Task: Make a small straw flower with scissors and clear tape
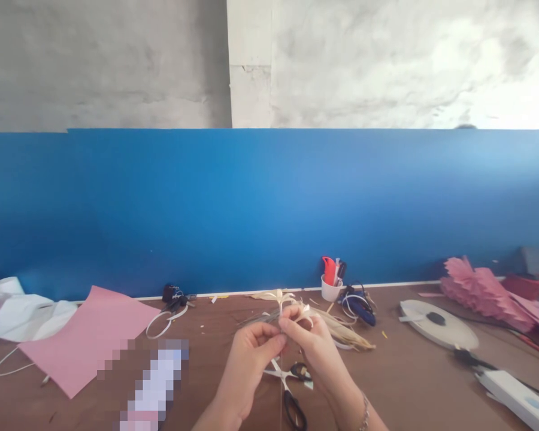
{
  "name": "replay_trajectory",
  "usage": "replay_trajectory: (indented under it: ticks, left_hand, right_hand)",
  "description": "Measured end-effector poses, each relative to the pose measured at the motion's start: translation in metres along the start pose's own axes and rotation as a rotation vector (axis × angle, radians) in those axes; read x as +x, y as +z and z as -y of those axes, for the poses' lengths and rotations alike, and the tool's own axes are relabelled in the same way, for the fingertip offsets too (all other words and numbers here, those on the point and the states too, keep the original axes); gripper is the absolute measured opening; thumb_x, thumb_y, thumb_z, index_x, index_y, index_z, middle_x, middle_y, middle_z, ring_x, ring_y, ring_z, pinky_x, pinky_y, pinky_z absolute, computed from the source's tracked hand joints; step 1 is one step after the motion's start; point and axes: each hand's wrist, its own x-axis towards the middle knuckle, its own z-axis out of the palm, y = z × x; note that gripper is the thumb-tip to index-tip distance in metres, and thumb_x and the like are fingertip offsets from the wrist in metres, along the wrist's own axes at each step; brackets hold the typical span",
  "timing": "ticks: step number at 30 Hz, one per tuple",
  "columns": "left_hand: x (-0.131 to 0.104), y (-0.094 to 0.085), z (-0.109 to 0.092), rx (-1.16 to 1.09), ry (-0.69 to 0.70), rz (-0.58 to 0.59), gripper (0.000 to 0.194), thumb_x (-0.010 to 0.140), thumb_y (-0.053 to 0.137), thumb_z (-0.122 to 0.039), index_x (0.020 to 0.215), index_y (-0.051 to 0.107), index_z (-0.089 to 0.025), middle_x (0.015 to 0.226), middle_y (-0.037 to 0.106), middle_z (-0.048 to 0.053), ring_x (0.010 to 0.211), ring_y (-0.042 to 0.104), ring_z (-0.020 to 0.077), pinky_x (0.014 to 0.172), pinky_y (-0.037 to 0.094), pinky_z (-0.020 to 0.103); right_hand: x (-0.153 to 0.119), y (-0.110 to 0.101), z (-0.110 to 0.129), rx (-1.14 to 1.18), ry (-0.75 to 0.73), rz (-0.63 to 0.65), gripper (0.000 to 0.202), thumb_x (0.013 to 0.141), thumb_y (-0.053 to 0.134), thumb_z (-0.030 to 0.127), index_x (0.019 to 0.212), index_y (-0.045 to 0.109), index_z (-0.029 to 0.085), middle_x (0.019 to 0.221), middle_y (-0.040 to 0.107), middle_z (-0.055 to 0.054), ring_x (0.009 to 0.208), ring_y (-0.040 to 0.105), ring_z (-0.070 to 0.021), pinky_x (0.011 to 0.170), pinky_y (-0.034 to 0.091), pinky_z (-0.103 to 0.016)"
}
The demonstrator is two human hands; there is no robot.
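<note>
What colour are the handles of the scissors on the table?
Black, seen best in the head view, just below the hands.

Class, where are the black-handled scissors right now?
In the head view, the scissors lie open on the brown table, just below the person's two hands, right of the pink sheet.

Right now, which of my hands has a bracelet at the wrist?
Your right hand: a silvery chain bracelet rings its wrist, while your left hand shows a bare wrist.

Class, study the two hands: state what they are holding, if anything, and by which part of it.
The left hand and right hand pinch a pale, curled-strip piece near its narrow lower end, below the spreading strips.
</note>
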Motion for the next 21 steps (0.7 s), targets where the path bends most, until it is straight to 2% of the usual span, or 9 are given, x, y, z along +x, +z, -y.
replay_trajectory:
  ticks: [5, 11, 15, 18, 21]
  left_hand:
    - [0.001, 0.000, 0.005, -0.001, 0.069, -0.015, 0.020, 0.068, 0.068, -0.033, 0.060, 0.062, -0.016, 0.061, 0.061, 0.002, 0.064, 0.052, 0.0145, 0.066, 0.038, 0.025]
    - [0.011, -0.009, 0.009, -0.061, 0.126, -0.119, 0.015, 0.071, 0.067, -0.030, 0.066, 0.064, -0.016, 0.069, 0.065, 0.002, 0.071, 0.054, 0.0154, 0.070, 0.040, 0.025]
    - [0.013, -0.011, 0.009, -0.043, 0.122, -0.123, 0.015, 0.070, 0.067, -0.029, 0.064, 0.065, -0.016, 0.066, 0.065, 0.001, 0.068, 0.053, 0.0142, 0.067, 0.040, 0.024]
    - [0.012, -0.011, 0.011, -0.019, 0.119, -0.112, 0.016, 0.070, 0.067, -0.029, 0.061, 0.066, -0.016, 0.061, 0.063, 0.001, 0.063, 0.052, 0.0131, 0.065, 0.039, 0.023]
    - [0.012, -0.012, 0.014, -0.011, 0.112, -0.112, 0.015, 0.069, 0.069, -0.030, 0.065, 0.070, -0.016, 0.062, 0.065, 0.002, 0.064, 0.054, 0.0139, 0.066, 0.040, 0.024]
  right_hand:
    - [0.001, -0.001, -0.002, -0.039, -0.017, -0.009, 0.027, 0.060, 0.076, 0.036, 0.066, 0.059, 0.016, 0.051, 0.053, 0.004, 0.047, 0.049, -0.0103, 0.049, 0.039, -0.023]
    - [0.003, 0.000, -0.005, -0.040, -0.019, -0.010, 0.039, 0.058, 0.079, 0.035, 0.091, 0.067, 0.018, 0.072, 0.059, 0.000, 0.066, 0.055, -0.0142, 0.058, 0.043, -0.024]
    - [0.006, 0.000, -0.009, -0.008, -0.054, 0.013, 0.025, 0.062, 0.076, 0.036, 0.075, 0.065, 0.017, 0.071, 0.059, 0.001, 0.066, 0.055, -0.0132, 0.063, 0.044, -0.024]
    - [0.008, -0.001, -0.011, 0.000, -0.099, -0.013, 0.025, 0.064, 0.075, 0.036, 0.064, 0.060, 0.016, 0.063, 0.056, 0.002, 0.059, 0.052, -0.0115, 0.060, 0.043, -0.023]
    - [0.009, -0.001, -0.012, -0.019, -0.118, -0.013, 0.026, 0.064, 0.075, 0.036, 0.062, 0.059, 0.016, 0.060, 0.054, 0.002, 0.056, 0.052, -0.0115, 0.057, 0.043, -0.024]
